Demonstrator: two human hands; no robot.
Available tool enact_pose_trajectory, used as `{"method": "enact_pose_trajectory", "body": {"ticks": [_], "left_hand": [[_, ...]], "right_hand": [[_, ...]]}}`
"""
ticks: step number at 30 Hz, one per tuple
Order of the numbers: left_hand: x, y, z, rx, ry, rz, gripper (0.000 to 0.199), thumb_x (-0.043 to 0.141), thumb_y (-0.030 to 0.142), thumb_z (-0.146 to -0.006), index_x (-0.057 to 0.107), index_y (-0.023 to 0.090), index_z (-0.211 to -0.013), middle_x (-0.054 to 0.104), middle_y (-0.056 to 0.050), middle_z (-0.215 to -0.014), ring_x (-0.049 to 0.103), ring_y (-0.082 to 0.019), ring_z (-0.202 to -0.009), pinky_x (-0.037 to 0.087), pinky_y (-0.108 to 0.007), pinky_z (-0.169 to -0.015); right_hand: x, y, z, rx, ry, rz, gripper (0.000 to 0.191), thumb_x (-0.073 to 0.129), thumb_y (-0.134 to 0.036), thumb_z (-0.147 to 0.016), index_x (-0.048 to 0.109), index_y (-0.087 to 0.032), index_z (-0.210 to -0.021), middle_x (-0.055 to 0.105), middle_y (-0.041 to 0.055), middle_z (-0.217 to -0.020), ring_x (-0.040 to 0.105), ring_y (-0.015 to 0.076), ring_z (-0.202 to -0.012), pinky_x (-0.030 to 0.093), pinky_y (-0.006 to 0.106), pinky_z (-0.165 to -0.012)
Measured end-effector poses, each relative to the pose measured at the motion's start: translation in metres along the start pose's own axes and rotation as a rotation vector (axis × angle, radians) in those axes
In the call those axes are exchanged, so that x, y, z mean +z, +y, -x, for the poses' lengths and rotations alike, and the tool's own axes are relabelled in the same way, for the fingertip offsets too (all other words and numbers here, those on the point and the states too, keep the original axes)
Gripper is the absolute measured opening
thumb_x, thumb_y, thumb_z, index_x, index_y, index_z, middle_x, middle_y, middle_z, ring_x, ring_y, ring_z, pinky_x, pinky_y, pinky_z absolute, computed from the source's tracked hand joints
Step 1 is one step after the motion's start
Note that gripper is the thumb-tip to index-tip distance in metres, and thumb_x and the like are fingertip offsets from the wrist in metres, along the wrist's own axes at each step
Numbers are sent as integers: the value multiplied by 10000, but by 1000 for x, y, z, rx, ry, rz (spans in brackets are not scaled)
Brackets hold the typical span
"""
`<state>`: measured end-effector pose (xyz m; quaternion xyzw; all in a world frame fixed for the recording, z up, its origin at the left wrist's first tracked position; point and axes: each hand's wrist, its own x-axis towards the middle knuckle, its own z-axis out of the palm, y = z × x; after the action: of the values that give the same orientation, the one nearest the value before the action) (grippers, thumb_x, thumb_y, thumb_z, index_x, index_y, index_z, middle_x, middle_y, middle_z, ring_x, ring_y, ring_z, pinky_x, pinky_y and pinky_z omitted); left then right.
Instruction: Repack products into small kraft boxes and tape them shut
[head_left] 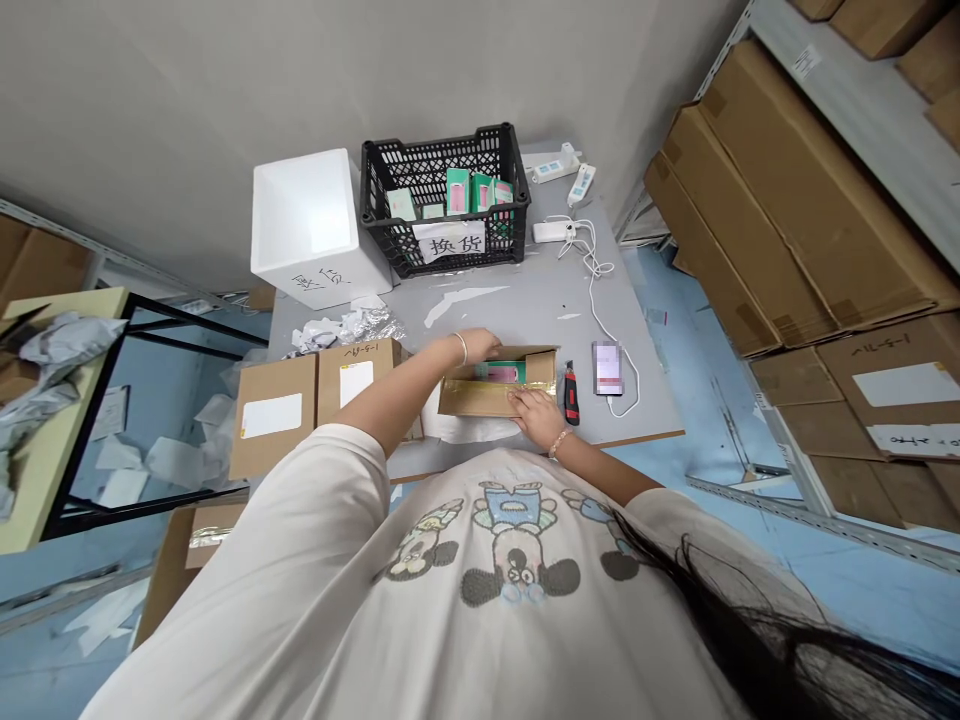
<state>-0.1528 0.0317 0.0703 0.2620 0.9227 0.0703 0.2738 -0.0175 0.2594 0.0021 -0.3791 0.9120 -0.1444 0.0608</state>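
Observation:
A small brown cardboard box point(476, 399) sits near the table's front edge with its top flaps apart. Inside lies a green and pink packet point(504, 373), partly covered by the box walls. My left hand point(478, 345) is closed at the box's back left edge, its fingertips partly hidden. Across the taped front flap, toward the right, my right hand point(536, 415) rests with its fingers stretched out. Right beside the box is a red and black utility knife point(571, 395). White paper point(465, 430) shows under the box.
Two closed cardboard boxes point(274, 390) stand left of my left forearm, with crumpled plastic wrap point(349, 325) behind them. Farther back are a white foam box point(304, 225) and a black crate point(442, 262) of green and pink packets. A phone point(607, 368) charges by a white cable point(596, 265) at right.

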Motion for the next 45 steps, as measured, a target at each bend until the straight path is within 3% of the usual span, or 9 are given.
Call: {"method": "enact_pose_trajectory", "body": {"ticks": [5, 10, 14, 17, 21, 26, 30, 35, 45], "left_hand": [[-23, -49, -11, -81, -8, 162, 398, 606, 558, -802, 730, 181, -825, 682, -20, -733, 601, -179, -723, 401, -256, -668], [-7, -67, -18, -435, 223, 91, 447, 619, 540, -830, 682, 182, -1090, 694, -101, -1022, 591, -258, -997, 410, -325, -872], [17, -45, -7, -395, 399, -35, 334, 456, 302, -949, 613, 170, -1213, 599, -157, -1256, 514, -295, -1172, 340, -431, -1002], [27, -21, 10, -143, 568, -131, 386, 341, 200, -970, 569, 155, -1279, 520, -176, -1367, 461, -294, -1244, 319, -435, -1024], [38, 25, 26, 238, 375, -147, 327, 380, 252, -975, 623, 159, -1173, 607, -146, -1224, 544, -241, -1141, 378, -366, -996], [60, 91, 17, 0, 218, 26, 445, 442, 524, -940, 640, 151, -1082, 675, -124, -1041, 648, -243, -968, 480, -344, -864], [64, 121, -5, -125, 299, 197, 667, 575, 685, -804, 575, 151, -1205, 669, -147, -1139, 642, -279, -1056, 487, -342, -878], [55, 131, -27, -243, 158, 374, 703, 656, 688, -734, 626, 141, -1175, 684, -165, -1140, 656, -298, -1054, 506, -330, -829], [57, 144, -31, -313, 132, 347, 445, 604, 557, -839, 706, 212, -1101, 712, -114, -1067, 665, -278, -1014, 517, -340, -807]], "right_hand": [[-2, -3, 6, -33, 16, -48, 494, 583, -273, -910, 527, -137, -1382, 558, 165, -1352, 470, 276, -1261, 319, 443, -1103], [-21, -10, 3, 71, 8, -82, 498, 617, -383, -869, 571, -177, -1319, 361, 174, -1526, 279, 334, -1416, 169, 541, -1154], [-45, 0, -10, 124, -106, -61, 657, 588, -339, -868, 394, -134, -1461, 303, 200, -1556, 226, 332, -1449, 17, 578, -1163], [-62, 18, -19, 127, -200, -61, 855, 693, -371, -789, 308, -111, -1506, 426, 219, -1467, 345, 343, -1380, 55, 556, -1163], [-74, 42, -30, 46, -260, -69, 702, 765, -440, -713, 567, -122, -1306, 606, 184, -1209, 510, 340, -1193, 262, 480, -1083], [-70, 65, -45, 56, -50, -177, 250, 516, -188, -876, 677, -169, -1066, 648, 114, -1089, 574, 235, -1048, 368, 361, -954], [-56, 79, -58, 453, 126, -180, 225, 575, -297, -865, 645, -128, -996, 658, 138, -987, 587, 248, -925, 427, 331, -827], [-44, 91, -68, 793, -150, -347, 481, 572, -584, -849, 659, -124, -958, 692, 116, -865, 619, 224, -772, 435, 291, -682], [-50, 102, -81, 648, -316, -495, 508, 632, -540, -852, 709, -101, -1097, 738, 125, -1021, 657, 213, -952, 456, 262, -860]]}}
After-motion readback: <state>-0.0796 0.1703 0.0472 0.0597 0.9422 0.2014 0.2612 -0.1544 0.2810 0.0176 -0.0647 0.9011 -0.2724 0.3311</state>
